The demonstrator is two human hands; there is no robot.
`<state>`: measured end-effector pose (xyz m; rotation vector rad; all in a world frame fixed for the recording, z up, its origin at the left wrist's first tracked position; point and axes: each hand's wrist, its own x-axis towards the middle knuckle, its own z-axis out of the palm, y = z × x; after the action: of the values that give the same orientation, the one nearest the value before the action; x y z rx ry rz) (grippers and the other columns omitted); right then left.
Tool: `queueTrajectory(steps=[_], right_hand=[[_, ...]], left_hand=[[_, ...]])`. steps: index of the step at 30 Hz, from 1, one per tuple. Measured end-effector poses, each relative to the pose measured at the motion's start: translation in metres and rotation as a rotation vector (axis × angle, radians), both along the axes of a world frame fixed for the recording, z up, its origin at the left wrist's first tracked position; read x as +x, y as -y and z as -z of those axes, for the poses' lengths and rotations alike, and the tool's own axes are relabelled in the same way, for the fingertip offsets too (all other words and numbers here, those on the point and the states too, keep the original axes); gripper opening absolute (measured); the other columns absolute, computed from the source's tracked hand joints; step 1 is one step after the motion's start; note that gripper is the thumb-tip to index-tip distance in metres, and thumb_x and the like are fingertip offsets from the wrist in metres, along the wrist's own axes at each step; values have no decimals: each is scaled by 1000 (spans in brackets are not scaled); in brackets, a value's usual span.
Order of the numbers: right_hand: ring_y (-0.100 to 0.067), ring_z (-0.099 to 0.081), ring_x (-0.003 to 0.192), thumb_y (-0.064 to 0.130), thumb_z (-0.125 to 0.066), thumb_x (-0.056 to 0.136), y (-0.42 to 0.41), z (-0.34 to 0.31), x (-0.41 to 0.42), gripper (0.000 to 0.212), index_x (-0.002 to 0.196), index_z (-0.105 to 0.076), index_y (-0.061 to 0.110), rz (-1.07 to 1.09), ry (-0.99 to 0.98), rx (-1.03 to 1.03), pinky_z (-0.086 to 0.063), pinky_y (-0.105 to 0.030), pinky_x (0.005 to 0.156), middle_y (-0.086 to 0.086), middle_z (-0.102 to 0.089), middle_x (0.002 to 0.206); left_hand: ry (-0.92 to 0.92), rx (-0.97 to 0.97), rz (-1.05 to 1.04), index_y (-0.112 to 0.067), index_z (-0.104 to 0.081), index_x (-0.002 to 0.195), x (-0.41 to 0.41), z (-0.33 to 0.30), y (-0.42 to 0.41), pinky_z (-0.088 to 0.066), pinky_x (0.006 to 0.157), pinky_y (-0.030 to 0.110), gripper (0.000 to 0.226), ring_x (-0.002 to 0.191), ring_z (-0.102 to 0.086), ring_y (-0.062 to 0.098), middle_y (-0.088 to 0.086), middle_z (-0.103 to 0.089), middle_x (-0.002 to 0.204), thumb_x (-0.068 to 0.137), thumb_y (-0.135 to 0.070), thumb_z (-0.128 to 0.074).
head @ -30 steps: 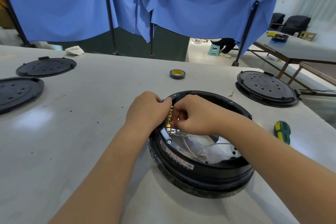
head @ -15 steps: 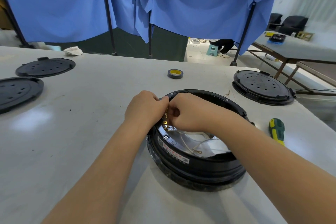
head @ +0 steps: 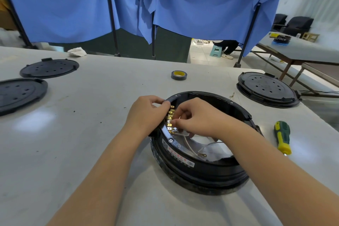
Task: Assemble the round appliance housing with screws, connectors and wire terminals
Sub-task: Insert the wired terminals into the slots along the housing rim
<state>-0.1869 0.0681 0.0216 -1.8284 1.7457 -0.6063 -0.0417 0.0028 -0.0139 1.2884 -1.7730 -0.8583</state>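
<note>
Both hands at black round housing (head: 198, 169) on surface (head: 91, 143): left hand (head: 146, 113) fingers grip rim, right hand (head: 198, 117) fingers pinch brass terminal strip (head: 170, 118). Screwdriver (head: 282, 136) nearby.

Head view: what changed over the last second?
Little. At half a second ago the hands closed together and hid the brass terminal strip; now it shows again between them. Left hand still grips the housing rim, right hand still pinches at the terminals. Screwdriver and tape roll unmoved.
</note>
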Motion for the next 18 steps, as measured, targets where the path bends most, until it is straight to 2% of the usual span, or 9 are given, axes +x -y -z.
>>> queueTrajectory(steps=[3, 7, 10, 14, 18], right_hand=[[-19, -69, 63, 21, -69, 86, 0, 0, 0, 9, 84, -69, 13, 16, 19, -9, -61, -37, 67, -5, -70, 67], [-15, -67, 61, 17, -69, 85, -1, -1, 1, 8, 79, -68, 11, 22, 22, -27, -61, -32, 65, 3, -66, 62], [-16, -68, 62, 15, -68, 86, -1, -1, 2, 9, 79, -69, 9, 30, 25, -37, -61, -33, 66, -1, -68, 66], [-22, -70, 63, 13, -68, 85, 0, 0, 2, 9, 78, -70, 7, 37, 25, -46, -61, -35, 68, -6, -70, 67], [-24, -72, 66, 10, -68, 84, 2, 1, 2, 9, 77, -71, 5, 65, 70, -20, -62, -36, 68, -12, -72, 70]], left_hand=[[-8, -2, 39, -34, -66, 74, 3, -1, -2, -43, 50, 23, 10, 42, -56, 3, -4, -65, 50, 84, -35, -66], [-28, -7, 59, -37, -65, 75, 5, -3, -5, -38, 41, 12, 8, 42, -59, 2, -7, -63, 46, 81, -35, -69], [-23, -17, 50, -38, -64, 75, 4, -3, -6, -39, 41, 14, 10, 41, -57, 2, -7, -62, 45, 81, -32, -69], [-8, -28, 40, -39, -62, 73, 3, -4, -6, -45, 48, 21, 11, 47, -62, 7, -5, -68, 54, 80, -32, -68], [5, -38, 32, -39, -62, 74, 3, -3, -5, -47, 48, 22, 11, 49, -63, 9, -2, -68, 57, 79, -31, -68]])
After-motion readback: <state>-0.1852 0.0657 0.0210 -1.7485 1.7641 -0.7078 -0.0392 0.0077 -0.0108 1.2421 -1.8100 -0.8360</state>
